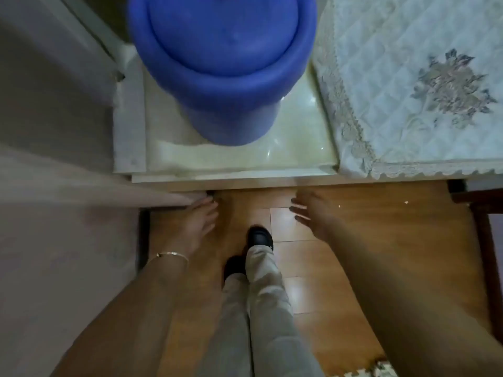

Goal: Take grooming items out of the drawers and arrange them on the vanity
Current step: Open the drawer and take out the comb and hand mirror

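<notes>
Where the pale glossy ledge runs across the far side, a blue bin stands on it. Its lid is on, so what is inside is hidden. To the right of the ledge lies a quilted cloth with a lace edge and a stitched flower, spread over a raised top; whether that top is the vanity cannot be told.

Nearer, over the wood floor, both hands reach forward. The left hand, a thin bracelet at its wrist, has its fingers stretched out. Their tips are at the right end of a blurred pale panel on the left, and it grips nothing. Whether the panel is a drawer front is not clear.

The right hand hangs in the air just near the ledge's edge, fingers spread and straight, holding and touching nothing.

Between the arms are light trousers and black shoes.
</notes>
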`<state>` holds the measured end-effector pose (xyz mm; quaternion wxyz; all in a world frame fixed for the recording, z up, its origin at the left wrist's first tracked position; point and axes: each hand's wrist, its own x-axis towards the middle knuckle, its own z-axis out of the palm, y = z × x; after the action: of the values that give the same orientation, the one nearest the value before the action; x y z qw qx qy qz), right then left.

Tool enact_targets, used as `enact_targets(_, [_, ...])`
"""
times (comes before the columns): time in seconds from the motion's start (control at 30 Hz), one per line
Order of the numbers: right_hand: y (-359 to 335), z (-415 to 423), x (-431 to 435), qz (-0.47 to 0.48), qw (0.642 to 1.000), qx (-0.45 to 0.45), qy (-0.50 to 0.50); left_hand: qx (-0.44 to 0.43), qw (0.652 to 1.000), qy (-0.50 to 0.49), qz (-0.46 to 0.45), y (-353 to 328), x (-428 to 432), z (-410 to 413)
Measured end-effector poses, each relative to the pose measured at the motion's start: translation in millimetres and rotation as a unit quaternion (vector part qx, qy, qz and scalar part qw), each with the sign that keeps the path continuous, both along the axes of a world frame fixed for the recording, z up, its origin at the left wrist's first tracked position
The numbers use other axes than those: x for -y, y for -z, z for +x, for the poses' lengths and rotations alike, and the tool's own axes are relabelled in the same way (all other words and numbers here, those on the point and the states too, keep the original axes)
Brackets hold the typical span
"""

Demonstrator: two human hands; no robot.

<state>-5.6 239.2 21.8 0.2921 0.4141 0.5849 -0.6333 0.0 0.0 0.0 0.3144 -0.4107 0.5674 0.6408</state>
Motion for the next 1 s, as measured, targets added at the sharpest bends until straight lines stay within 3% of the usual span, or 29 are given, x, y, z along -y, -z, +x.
enact_targets(0.13, [9, -13, -2, -0.061, 0.994, -0.019, 0.088, -0.021, 0.99, -0.126, 0.057, 8, -2, -21])
enact_targets(0.37, [6, 0, 5, -0.096, 0.987, -0.016, 0.128, -0.036, 0.974, -0.178, 0.139, -1, 3, -7])
enact_targets(0.53, [-13, 28, 8, -0.061, 0.993, 0.003, 0.097, -0.02, 0.992, -0.093, 0.079, -26, 2, 23])
enact_targets(0.63, [-37, 55, 17, 0.035, 0.999, 0.002, 0.011, -0.088, 0.992, 0.03, -0.091, -55, 3, 49])
enact_targets(0.77, [-90, 87, 21, 0.216, 0.955, -0.177, -0.099, -0.277, 0.929, 0.115, -0.216, -114, 13, 69])
enact_targets(0.8, [-103, 87, 21, 0.253, 0.935, -0.222, -0.113, -0.32, 0.899, 0.136, -0.265, -126, 16, 68])
enact_targets(0.9, [-123, 66, 16, 0.338, 0.875, -0.305, -0.164, -0.427, 0.768, 0.243, -0.411, -135, 23, 47])
enact_targets(0.93, [-123, 55, 15, 0.364, 0.85, -0.321, -0.204, -0.422, 0.749, 0.292, -0.419, -133, 24, 39])
enact_targets(1.0, [-115, 39, 14, 0.404, 0.805, -0.316, -0.296, -0.365, 0.768, 0.349, -0.394, -127, 24, 31])
